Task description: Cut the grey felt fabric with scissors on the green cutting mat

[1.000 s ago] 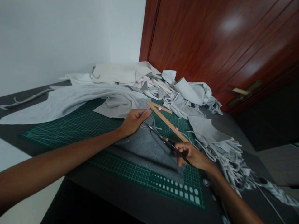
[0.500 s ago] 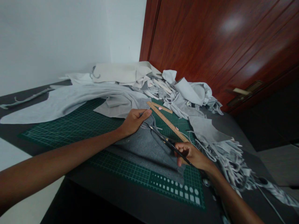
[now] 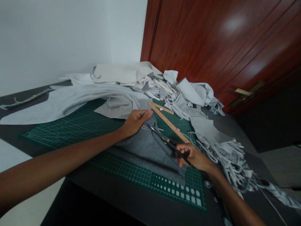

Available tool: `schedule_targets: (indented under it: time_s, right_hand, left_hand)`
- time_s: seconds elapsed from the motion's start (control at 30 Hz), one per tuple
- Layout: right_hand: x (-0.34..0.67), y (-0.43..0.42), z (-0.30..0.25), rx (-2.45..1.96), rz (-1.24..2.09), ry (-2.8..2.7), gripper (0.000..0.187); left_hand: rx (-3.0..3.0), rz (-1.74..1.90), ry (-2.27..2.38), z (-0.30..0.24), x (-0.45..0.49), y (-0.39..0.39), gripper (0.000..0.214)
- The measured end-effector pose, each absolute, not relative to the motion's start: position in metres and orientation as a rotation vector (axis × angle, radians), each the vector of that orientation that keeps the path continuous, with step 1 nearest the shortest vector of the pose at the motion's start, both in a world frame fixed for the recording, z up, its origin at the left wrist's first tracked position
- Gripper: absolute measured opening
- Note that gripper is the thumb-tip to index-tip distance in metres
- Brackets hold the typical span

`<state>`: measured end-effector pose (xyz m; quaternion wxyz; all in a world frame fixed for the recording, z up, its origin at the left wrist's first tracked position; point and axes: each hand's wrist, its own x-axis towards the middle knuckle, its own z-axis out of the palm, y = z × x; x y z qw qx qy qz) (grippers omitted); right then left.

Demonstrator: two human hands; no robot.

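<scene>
Black table [image 3: 14, 134] under both hands; green mat [image 3: 70, 125] on it. White cloth [image 3: 63, 99] lies beyond the left forearm. Gray cloth [image 3: 145, 150], in work: spread on the mat below the left hand, reaching beneath the right. Strips of fabric [image 3: 231, 163] heaped just right of the right hand. Wooden ruler [image 3: 168, 122] slants beyond and between the hands. Left hand [image 3: 136, 122]: pinches the gray cloth's far edge. Right hand [image 3: 192, 155]: curled around the handles of scissors [image 3: 169, 143], blades at the cloth near the left thumb.
</scene>
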<state>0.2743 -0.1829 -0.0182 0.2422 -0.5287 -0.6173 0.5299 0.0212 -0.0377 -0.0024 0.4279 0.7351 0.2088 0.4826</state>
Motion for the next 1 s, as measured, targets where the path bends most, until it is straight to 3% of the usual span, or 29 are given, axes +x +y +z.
schedule_targets:
  time_s: [0.2, 1.0]
  right_hand:
    - [0.272, -0.182, -0.016, -1.449, 1.468, -1.658, 0.052]
    - [0.277, -0.186, -0.016, -1.474, 1.427, -1.747, 0.045]
  left_hand:
    - [1.835, 1.198, 0.539, -0.003, 0.021, -0.038, 0.056]
    - [1.976, 1.097, 0.549, 0.013, 0.012, -0.031, 0.056]
